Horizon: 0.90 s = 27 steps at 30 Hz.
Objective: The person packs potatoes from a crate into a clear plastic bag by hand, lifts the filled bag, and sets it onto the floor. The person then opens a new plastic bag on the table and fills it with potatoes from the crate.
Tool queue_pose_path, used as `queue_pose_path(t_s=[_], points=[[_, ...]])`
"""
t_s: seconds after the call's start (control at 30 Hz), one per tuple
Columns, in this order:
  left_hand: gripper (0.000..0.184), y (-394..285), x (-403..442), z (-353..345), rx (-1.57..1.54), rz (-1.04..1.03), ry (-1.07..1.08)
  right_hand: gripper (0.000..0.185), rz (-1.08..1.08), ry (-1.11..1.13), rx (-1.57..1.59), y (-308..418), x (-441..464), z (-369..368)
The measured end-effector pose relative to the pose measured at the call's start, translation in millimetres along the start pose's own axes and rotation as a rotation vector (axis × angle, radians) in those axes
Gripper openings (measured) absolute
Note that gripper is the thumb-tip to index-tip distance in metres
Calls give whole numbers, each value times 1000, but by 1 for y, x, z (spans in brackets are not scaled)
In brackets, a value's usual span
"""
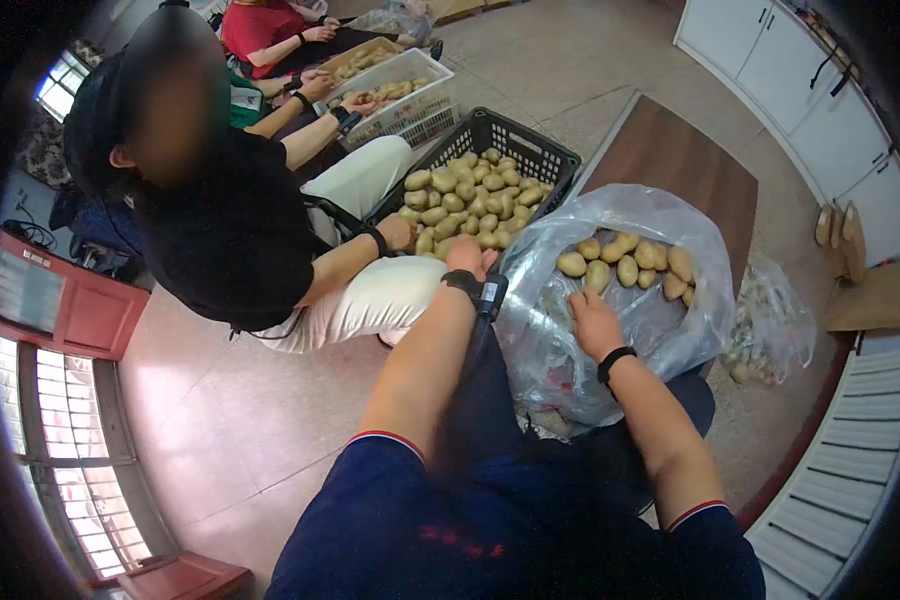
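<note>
My left hand (469, 257) is at the near edge of a black crate (558, 157) full of potatoes (480, 198); its fingers are partly hidden and I cannot make out whether they hold anything. Inside the open mouth of a clear plastic bag (540, 290), my right hand (595, 322) reaches toward more potatoes (627, 270), its fingertips at the near side of them. What is under those fingers is too small to tell. The bag lies at the near end of a brown wooden table (675, 150), over my lap.
A co-worker in black (220, 230) sits at the left, one hand (398, 233) by the crate. Farther back, other people work at white crates (425, 75) of potatoes. Another filled plastic bag (770, 325) stands on the floor at the right, near white cabinets (770, 60).
</note>
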<state>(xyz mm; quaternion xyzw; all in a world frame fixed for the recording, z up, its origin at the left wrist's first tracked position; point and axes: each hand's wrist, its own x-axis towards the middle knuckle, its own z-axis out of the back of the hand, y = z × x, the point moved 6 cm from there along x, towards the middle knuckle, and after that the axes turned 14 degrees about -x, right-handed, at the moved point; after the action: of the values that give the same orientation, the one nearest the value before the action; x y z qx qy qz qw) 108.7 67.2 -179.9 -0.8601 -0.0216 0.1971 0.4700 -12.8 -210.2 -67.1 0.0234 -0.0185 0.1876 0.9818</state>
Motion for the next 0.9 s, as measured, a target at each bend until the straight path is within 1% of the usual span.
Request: queue_pose_path(t_s=[0.07,0.1,0.13,0.17,0.2,0.23,0.27,0.3,0.33,0.37,0.43,0.47,0.53,0.57,0.63,0.67,0.73,0.77,0.83,0.9], points=[[21,-9,-31,-12,-419,271,-179,20,-39,6,10,-2,-9,-6],[13,-5,-31,-13,-446,231,-143,20,-33,10,10,-3,-15,-7],[9,-11,-40,-22,-474,192,-106,20,-34,-8,32,-5,-21,-8],[10,-16,-46,-27,-386,199,-166,20,-33,-32,57,-7,-24,-10],[11,-35,-63,-39,-296,202,-228,20,-23,-38,68,-5,-26,-8],[12,-50,-80,-52,-230,218,-256,22,-41,15,84,-5,-31,-6],[13,-50,-84,-57,-261,232,-218,24,-64,71,96,-5,-37,-8],[14,-50,-87,-58,-217,222,-181,30,-62,68,109,-5,-41,-7],[16,-47,-89,-65,-177,216,-136,30,-73,72,103,-7,-46,-7],[16,-44,-92,-70,-180,224,-124,30,-94,60,141,-10,-50,-5],[20,-43,-99,-79,-179,267,-20,33,-164,18,259,-14,-52,-1],[20,-42,-102,-83,-174,281,-5,33,-184,17,253,-16,-50,-2],[21,-35,-107,-90,-121,316,35,33,-247,-60,391,-26,-50,-10],[21,-34,-110,-93,-85,344,52,33,-269,-59,384,-29,-49,-16],[21,-35,-117,-100,-76,378,91,33,-416,3,597,-38,-41,-29],[21,-34,-121,-103,-69,400,111,33,-426,-2,594,-40,-37,-27],[22,-32,-124,-107,-29,403,122,35,-534,184,1043,-33,-32,-31],[23,-30,-124,-109,14,415,141,35,-536,182,1043,-29,-29,-24],[23,-29,-125,-111,58,423,160,30,-533,188,1297,-16,-22,-10],[28,-24,-127,-111,138,474,164,31,-509,221,1354,-9,-14,-1]])
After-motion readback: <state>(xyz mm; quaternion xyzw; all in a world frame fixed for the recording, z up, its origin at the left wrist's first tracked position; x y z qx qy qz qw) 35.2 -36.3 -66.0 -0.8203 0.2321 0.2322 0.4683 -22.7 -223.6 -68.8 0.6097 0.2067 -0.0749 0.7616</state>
